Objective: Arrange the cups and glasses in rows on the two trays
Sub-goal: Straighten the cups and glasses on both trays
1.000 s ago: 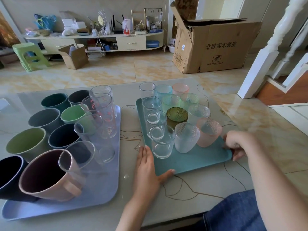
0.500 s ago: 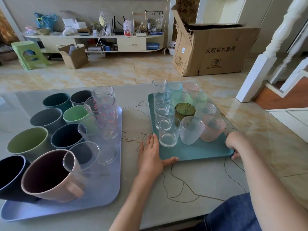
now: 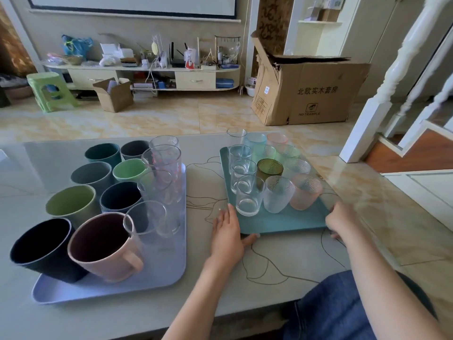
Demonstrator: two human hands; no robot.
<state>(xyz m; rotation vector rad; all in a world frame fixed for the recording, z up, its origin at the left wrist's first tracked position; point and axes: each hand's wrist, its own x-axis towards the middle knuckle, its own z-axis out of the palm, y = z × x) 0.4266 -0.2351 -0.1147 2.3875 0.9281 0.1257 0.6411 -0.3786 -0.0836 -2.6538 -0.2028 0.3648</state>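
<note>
On the right, a teal tray [image 3: 282, 220] holds rows of small glasses: clear ones [image 3: 248, 195] down its left side, a dark green one [image 3: 269, 168], a frosted one [image 3: 278, 193], a pink one [image 3: 305, 191] and pale tinted ones behind. My left hand [image 3: 226, 234] lies flat at the tray's near left corner, fingers straight, thumb along the front edge. My right hand [image 3: 339, 219] grips the near right corner. On the left, a lavender tray [image 3: 159, 271] carries coloured cups, a pink mug [image 3: 103, 246] and tall clear glasses [image 3: 164, 163].
Both trays sit on a glass-topped table [image 3: 282, 261] whose right edge runs close past the teal tray. Beyond it on the floor stand a large cardboard box [image 3: 306, 94], a white stair post [image 3: 367, 119] and a green stool [image 3: 49, 90].
The teal tray has slid away from me and to the right across the table, with both hands staying at its near corners. The lavender tray has not moved.
</note>
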